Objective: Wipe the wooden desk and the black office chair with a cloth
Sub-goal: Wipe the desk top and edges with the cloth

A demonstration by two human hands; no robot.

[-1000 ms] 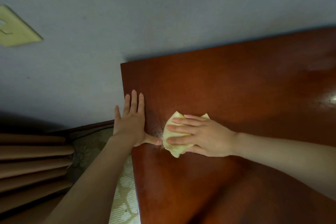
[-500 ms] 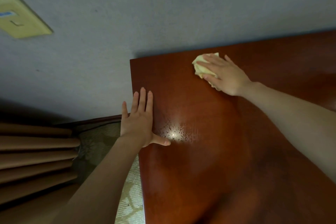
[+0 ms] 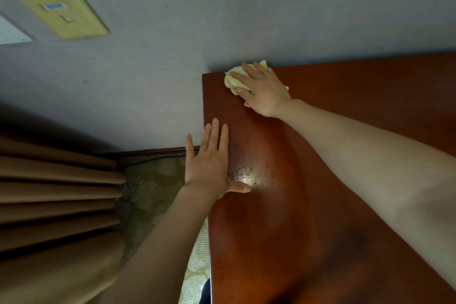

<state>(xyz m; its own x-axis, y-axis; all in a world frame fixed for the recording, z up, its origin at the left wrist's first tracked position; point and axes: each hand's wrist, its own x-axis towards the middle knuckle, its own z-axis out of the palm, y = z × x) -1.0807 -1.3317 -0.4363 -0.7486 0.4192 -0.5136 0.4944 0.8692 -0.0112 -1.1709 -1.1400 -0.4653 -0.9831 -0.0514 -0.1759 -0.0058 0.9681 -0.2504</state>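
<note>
The yellow cloth [image 3: 232,79] is gripped, bunched, under the bent fingers and thumb of the right hand [image 3: 262,91]. It has been carried from beside the left thumb out to the far corner of the worktop [image 3: 357,136], with the wall [image 3: 246,20] just beyond the fingertips. Nearer the body, the left hand [image 3: 209,165] has been kept flat and relaxed on the worktop's edge, with nothing held. This corner is judged almost wiped. The rest of the worktop is thought still to be done, and the chair is not in view.
</note>
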